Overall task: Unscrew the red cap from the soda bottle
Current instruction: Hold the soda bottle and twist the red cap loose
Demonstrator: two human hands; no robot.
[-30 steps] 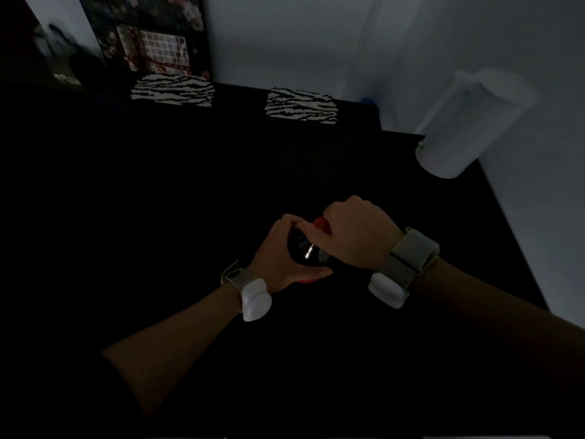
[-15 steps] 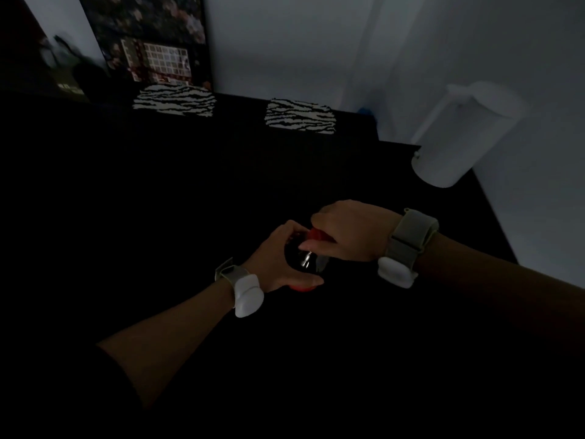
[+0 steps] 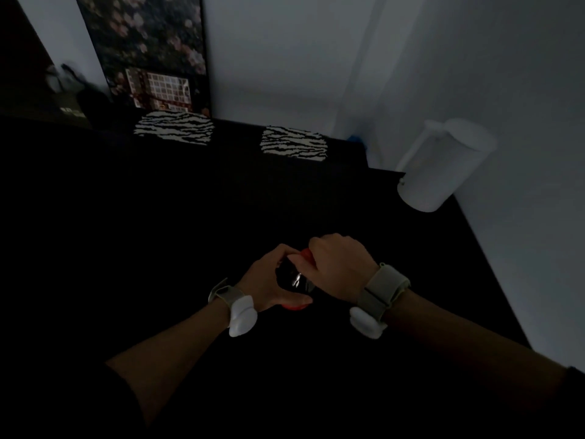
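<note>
Dimly, I log a black table [image 3: 221, 217] by white walls [image 3: 474, 74]; white cylinder [image 3: 443, 166] at 2 o'clock. Centre: left hand [image 3: 266, 283] wraps bottle [image 3: 292, 277], right hand [image 3: 340, 267] closed over cap [image 3: 306, 255].

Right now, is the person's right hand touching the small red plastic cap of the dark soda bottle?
Touching. In the head view the right hand closes over the red cap with no gap, while the left hand wraps the dark soda bottle.

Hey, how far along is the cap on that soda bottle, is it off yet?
Not off yet. Done: the left hand holds the soda bottle. In hand: the right hand is closed over the red cap, which sits at the bottle's top. Left: finishing the twist and lifting it away.
</note>
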